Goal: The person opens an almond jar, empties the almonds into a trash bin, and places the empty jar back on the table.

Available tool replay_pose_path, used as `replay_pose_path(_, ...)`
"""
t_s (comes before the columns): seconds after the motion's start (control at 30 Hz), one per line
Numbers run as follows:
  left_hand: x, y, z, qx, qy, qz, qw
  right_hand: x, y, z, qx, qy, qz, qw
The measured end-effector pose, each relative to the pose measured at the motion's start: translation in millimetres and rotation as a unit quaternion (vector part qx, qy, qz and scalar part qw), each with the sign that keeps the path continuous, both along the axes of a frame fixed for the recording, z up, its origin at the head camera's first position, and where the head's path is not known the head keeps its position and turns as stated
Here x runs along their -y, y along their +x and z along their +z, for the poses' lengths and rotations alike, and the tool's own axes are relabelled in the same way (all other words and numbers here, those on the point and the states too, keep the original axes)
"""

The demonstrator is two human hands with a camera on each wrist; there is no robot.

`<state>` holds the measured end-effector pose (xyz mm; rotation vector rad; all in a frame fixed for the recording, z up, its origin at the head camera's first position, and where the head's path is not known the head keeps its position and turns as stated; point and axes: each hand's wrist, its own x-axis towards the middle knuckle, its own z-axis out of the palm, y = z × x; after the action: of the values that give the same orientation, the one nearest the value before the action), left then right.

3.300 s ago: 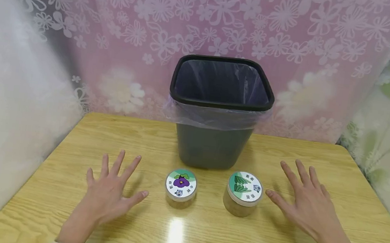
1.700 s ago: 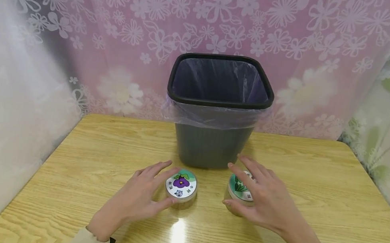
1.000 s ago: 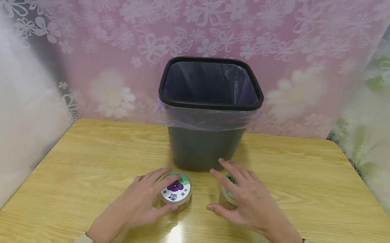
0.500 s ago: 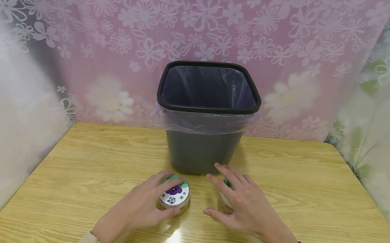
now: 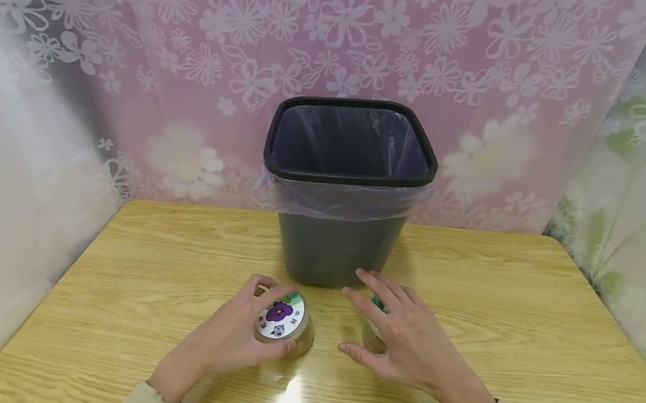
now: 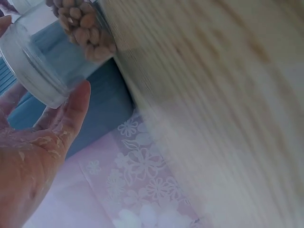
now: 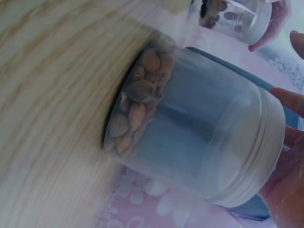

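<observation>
My left hand grips a round clear jar, thumb on the near side and fingers over the far side. Its lid carries a purple flower label, and the jar is tilted towards that hand. Brown nuts show inside it in the left wrist view. To the right, my right hand curves round a second clear jar, which stands upright on the table and is mostly hidden from above. Brown nut-like pieces lie at its bottom, and fingers sit right at its lid.
A dark bin with a black rim and a clear liner stands behind the jars. The wooden table has a light glare near its front. A pink flowered cloth hangs behind, with pale cloths at both sides.
Both hands have come inward from spread positions to the jars. Since half a second ago, the left jar has tilted towards the left hand. The right hand and its jar have barely moved.
</observation>
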<state>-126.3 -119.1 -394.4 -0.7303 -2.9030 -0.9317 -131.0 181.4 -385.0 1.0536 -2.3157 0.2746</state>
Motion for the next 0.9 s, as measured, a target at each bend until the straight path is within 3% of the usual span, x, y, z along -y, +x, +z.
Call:
replay_pose_path(0.33,5,-0.4,-0.4,0.012,0.04,0.024,0.9988,7,-0.3,0.6,-0.001,0.005,0.008,1.0)
replay_pose_path(0.57,4,1.6,3.2,0.0,0.082,0.053,0.9952,15,-1.5,0.7,0.025,-0.024,0.048,0.998)
replay_pose_path(0.9,1,4.4,7.0,0.034,0.14,0.07,0.9871,33,-0.2,2.0,0.043,-0.038,0.083,0.995)
